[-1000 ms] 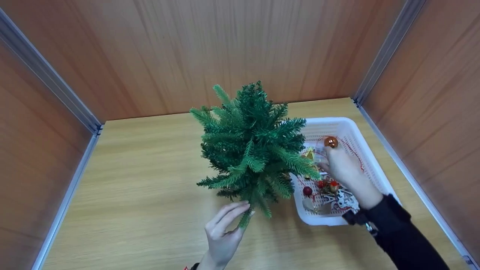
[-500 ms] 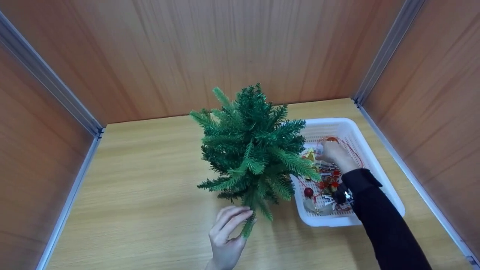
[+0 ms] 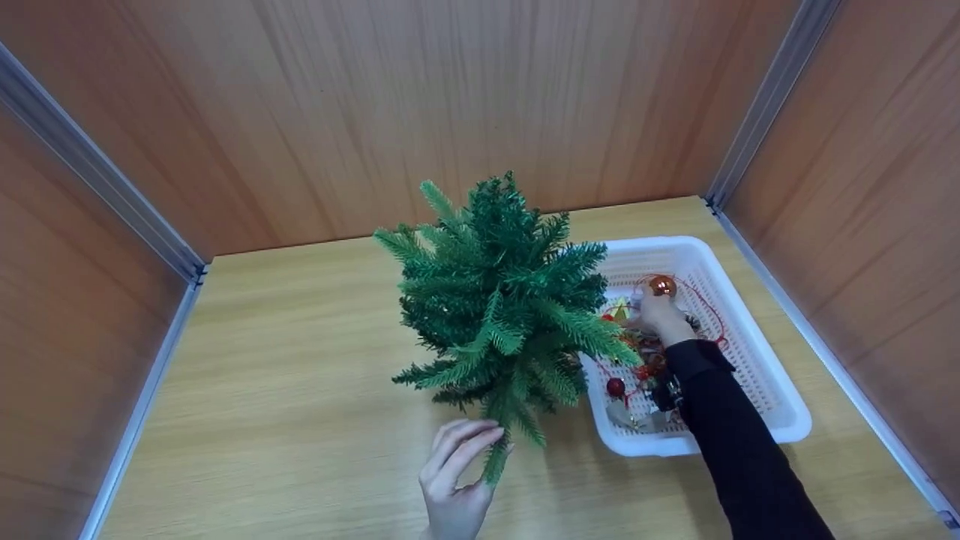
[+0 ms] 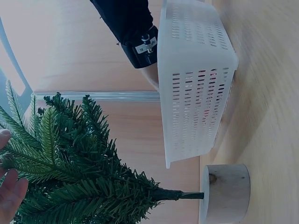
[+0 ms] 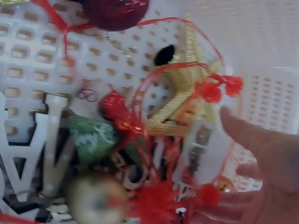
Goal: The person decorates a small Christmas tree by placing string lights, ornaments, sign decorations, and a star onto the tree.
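Note:
An artificial Christmas tree (image 3: 502, 300) stands upright on a round wooden base (image 4: 228, 193). My left hand (image 3: 457, 476) pinches the tip of a low front branch (image 3: 496, 457) between thumb and fingers. Over to the right, my right hand (image 3: 660, 316) is down in a white basket (image 3: 784, 409) of ornaments. Its thumb and fingers are spread in the right wrist view, around a gold star (image 5: 191, 93), red cords and a small clear packet (image 5: 198, 147); no firm hold shows. A shiny orange ball (image 3: 663, 286) lies just beyond the hand.
Among the basket's other ornaments are a dark red ball (image 3: 616, 387), white letter shapes (image 5: 28, 154), a green-and-white fabric piece (image 5: 93, 133) and a blurred gold ball (image 5: 98, 198). Wood-grain panels (image 3: 450, 97) enclose the table (image 3: 285, 375) at the back and sides.
My right hand has lowered into the basket, then shifted slightly left, showing the orange ball it partly covered half a second ago. My left hand keeps pinching the branch.

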A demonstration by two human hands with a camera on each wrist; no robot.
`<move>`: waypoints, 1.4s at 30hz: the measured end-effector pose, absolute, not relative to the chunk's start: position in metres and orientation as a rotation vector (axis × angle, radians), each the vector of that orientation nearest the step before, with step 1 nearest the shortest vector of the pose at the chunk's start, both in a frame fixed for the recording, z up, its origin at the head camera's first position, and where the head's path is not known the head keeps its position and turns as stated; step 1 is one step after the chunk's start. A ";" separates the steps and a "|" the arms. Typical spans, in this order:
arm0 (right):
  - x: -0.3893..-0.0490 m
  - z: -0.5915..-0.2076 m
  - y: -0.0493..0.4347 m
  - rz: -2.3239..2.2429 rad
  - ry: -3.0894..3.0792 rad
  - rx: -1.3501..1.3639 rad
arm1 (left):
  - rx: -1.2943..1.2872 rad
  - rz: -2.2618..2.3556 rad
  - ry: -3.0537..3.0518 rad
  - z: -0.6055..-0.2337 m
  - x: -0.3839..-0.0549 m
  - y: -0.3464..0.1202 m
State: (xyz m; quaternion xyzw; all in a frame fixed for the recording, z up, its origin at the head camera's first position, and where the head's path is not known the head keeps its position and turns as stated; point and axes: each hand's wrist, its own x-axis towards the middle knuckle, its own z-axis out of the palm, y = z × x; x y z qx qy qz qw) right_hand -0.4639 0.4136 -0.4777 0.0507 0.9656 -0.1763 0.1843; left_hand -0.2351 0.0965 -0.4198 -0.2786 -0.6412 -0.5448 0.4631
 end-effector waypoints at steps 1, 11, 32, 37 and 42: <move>-0.464 -0.480 0.413 -0.480 2.732 0.167 | -0.683 -1.338 -1.579 -0.420 -0.235 0.096; -0.465 -0.485 0.414 -0.431 2.830 0.164 | -0.702 -1.329 -1.561 -0.420 -0.238 0.094; -0.441 -0.418 0.421 -1.221 3.190 -0.007 | -0.721 -1.300 -1.640 -0.410 -0.231 0.083; -0.424 -0.395 0.418 -1.391 3.285 -0.073 | -0.754 -1.246 -1.599 -0.405 -0.231 0.080; -0.405 -0.362 0.414 -1.549 3.362 -0.149 | -0.799 -1.193 -1.512 -0.399 -0.233 0.079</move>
